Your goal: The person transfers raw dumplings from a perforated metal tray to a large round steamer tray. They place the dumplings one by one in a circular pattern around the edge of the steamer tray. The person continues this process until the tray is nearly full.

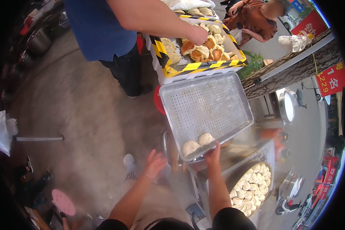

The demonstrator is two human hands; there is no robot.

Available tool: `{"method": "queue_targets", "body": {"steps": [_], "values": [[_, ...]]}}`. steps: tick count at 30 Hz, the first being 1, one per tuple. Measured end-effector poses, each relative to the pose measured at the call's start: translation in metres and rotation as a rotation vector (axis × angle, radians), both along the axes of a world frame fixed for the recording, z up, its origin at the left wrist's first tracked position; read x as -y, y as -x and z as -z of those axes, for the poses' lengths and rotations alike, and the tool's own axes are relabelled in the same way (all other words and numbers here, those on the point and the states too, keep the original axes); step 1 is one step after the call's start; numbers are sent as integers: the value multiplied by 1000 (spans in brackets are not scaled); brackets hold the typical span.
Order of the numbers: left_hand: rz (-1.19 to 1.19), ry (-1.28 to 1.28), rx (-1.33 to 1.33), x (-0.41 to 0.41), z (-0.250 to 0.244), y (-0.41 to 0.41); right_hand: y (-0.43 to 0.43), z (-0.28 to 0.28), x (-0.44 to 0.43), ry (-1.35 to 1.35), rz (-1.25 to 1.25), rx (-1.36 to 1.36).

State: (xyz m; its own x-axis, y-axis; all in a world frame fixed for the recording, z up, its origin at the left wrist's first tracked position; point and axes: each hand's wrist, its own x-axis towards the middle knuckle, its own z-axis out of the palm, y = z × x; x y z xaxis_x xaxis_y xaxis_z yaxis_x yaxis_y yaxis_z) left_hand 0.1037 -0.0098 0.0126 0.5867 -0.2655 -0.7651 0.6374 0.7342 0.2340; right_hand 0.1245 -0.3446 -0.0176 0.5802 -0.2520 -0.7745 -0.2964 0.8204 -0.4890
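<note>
A perforated metal tray (204, 106) lies before me, tilted in the view, with two pale steamed buns at its near end: one bun (190, 147) by the corner, another bun (206, 139) beside it. My right hand (212, 153) grips the tray's near rim, thumb up over the edge and the other fingers hidden beneath. To the left of the tray, my left hand (155, 164) is in the air with its fingers apart and nothing in it. Right of my right forearm, a large round pan (268, 166) holds many pale dumplings.
A co-worker's hand (197, 35) reaches into a box edged with yellow-and-black tape (201, 67), among browned buns (210, 44). A person in a patterned shirt (253, 20) stands beyond. A tree trunk (293, 66) leans at the right. Steam blurs the counter (238, 159).
</note>
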Motion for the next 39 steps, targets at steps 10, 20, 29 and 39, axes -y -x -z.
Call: {"method": "queue_targets", "body": {"steps": [10,20,29,39], "values": [[146,-78,-12,-124,14,-56,39,-20,-49,135,75,20],[246,-272,2,-245,-22,-142,81,-47,-102,926,552,-43],[474,-126,-59,-121,-93,-180,-94,-183,-237,1140,-807,323],[529,193,63,-13,-186,-284,-222,-153,-127,1541,-777,545]]}}
